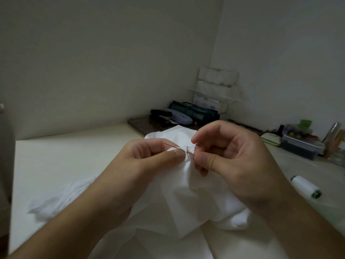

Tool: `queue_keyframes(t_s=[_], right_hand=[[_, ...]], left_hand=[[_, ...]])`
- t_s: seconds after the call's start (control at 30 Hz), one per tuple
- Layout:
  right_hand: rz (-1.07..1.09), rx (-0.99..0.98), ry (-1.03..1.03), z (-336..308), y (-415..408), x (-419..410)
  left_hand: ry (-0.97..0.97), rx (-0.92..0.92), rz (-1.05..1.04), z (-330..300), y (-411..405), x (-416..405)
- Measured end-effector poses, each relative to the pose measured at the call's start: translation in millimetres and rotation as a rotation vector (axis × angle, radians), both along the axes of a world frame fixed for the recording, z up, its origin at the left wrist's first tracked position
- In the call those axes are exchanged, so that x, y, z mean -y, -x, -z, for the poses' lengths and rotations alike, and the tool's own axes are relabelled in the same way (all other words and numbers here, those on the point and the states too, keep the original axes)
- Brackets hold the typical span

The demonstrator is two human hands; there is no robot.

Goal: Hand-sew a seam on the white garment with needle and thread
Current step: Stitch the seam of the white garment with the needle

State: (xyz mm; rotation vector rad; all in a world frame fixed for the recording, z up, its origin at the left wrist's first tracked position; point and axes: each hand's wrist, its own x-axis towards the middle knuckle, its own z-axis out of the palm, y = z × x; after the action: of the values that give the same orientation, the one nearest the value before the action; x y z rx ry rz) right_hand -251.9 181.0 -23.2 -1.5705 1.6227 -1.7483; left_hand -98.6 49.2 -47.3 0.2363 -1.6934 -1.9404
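**Garment bunched at my fingertips, needle mid-stitch**

Garment (196, 199) lies heaped on the desk (74, 156) in front of me, its white cloth trailing toward the near edge, so most of its weight rests on the top and only the seam is lifted. My left hand (149, 159) has its grip clamped on a small gather of fabric, thumb on top, to keep the fold taut. My right hand (229, 156) pinches at the same gather from the other side, where the needle (179, 148) runs through; its far end pokes out toward the left fingers. I judge there is bare desk to my left for drawing the thread out. To my right a white thread spool (305, 186) lies well apart.
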Motion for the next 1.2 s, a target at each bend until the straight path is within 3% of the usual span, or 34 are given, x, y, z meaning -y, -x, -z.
queue_keyframes(t_s=[0.33, 0.53, 0.73, 1.0, 1.2], right_hand=[[0.014, -0.064, -0.03, -1, 0, -4], [0.042, -0.302, -0.033, 7, -2, 2], [0.02, -0.131, 0.104, 12, 6, 6], [-0.072, 0.308, 0.217, 2, 10, 1], [-0.13, 0.361, 0.218, -1, 6, 3]], left_hand=[[0.038, 0.067, -0.007, 0, 2, -2], [0.126, 0.114, -0.004, 2, 4, 0], [0.205, 0.145, -0.032, 1, 5, -1], [0.356, 0.233, -0.216, 6, 6, -1], [0.367, 0.167, -0.145, 0, 5, -4]])
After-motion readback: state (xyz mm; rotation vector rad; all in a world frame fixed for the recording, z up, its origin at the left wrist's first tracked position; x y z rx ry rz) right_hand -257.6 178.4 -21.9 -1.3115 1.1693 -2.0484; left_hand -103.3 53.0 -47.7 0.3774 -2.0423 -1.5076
